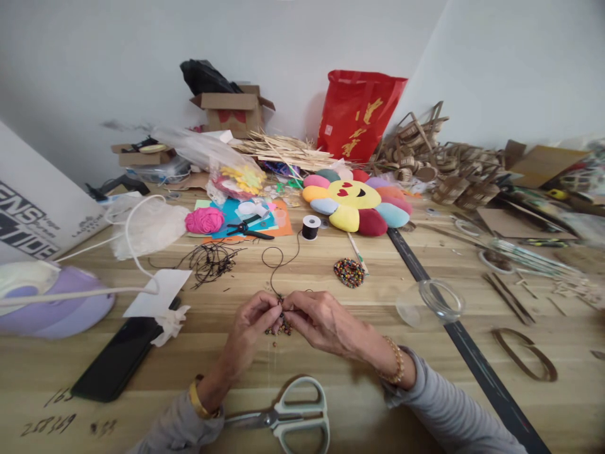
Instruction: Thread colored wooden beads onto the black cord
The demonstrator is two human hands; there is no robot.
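My left hand [253,325] and my right hand [321,321] meet over the wooden table [331,416], fingers pinched on a thin black cord [278,258] strung with small coloured beads [280,328]. The cord loops away toward a black thread spool [311,227]. A pile of mixed beads [349,272] lies just beyond my right hand. A tangle of cut black cord [210,261] sits beyond my left hand. Pale-handled scissors [290,416] lie between my forearms.
A black phone [120,359] and a white paper [158,293] lie at the left, near a purple object [57,309]. A flower-shaped smiley cushion [357,202], a pink yarn flower [205,221], a clear lid [437,301], a red bag [357,116], cardboard boxes and wooden pieces crowd the back.
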